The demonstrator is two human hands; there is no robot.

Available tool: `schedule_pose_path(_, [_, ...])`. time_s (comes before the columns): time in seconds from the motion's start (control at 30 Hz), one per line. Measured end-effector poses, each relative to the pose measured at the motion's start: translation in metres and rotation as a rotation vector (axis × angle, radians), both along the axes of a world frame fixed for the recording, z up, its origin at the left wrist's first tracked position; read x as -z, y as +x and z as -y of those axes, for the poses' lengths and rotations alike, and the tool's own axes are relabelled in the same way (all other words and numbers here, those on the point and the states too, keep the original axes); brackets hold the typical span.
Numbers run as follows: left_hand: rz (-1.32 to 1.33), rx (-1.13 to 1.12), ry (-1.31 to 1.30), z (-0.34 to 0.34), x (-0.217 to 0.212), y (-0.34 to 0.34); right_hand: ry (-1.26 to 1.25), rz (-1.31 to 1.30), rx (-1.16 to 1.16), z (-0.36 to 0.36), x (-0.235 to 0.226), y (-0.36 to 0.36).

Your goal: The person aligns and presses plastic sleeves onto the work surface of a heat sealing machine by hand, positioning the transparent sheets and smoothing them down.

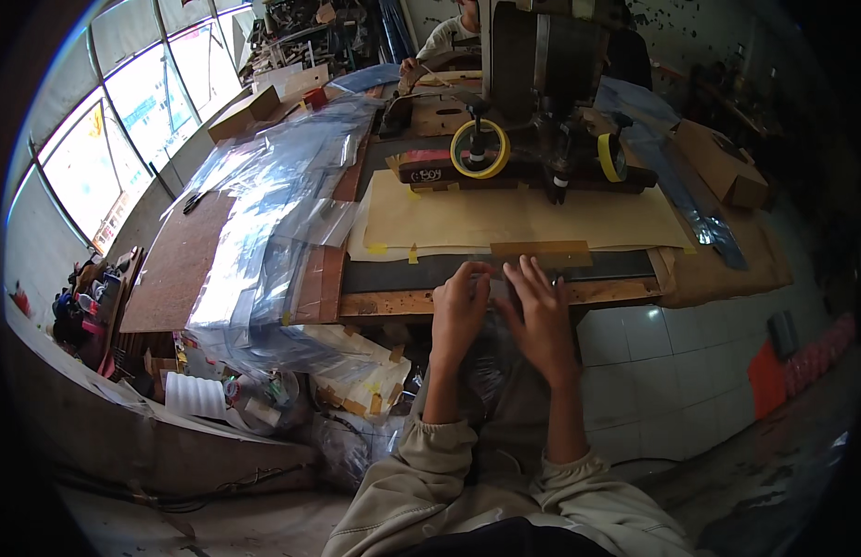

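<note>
brown, glossy strip of tape [542,249] lies across the near edge of a wide cream paper sheet [533,220] on the dark, wood-edged worktop [393,275]. the right hand [539,304], its grip spread and fingers extended, reaches the strip's near edge. the left hand [461,302] is just beside it, fingers curled; i cannot tell whether its grip pinches anything. clear bluish plastic sheets [287,195] lie to the left.
</note>
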State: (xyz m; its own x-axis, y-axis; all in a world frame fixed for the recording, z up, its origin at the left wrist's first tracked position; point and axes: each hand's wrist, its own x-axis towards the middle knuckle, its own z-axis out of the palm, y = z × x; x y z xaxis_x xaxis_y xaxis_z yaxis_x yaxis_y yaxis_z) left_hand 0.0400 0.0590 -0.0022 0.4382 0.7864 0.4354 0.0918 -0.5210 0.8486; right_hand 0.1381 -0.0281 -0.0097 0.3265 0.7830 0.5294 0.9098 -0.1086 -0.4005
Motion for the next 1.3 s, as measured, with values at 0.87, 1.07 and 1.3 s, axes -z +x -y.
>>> schedule_pose_path(0.87, [0.031,0.005,-0.035,0.005,0.008,0.0,0.203,0.132,0.207,-0.011,0.026,-0.008])
schedule_pose_path(1.07, [0.038,0.012,-0.031,0.005,0.008,0.0,0.215,0.128,0.202,-0.013,0.027,-0.007])
schedule_pose_path(1.3, [0.012,0.0,-0.061,0.008,0.006,0.0,0.223,0.129,0.207,-0.011,0.026,-0.006])
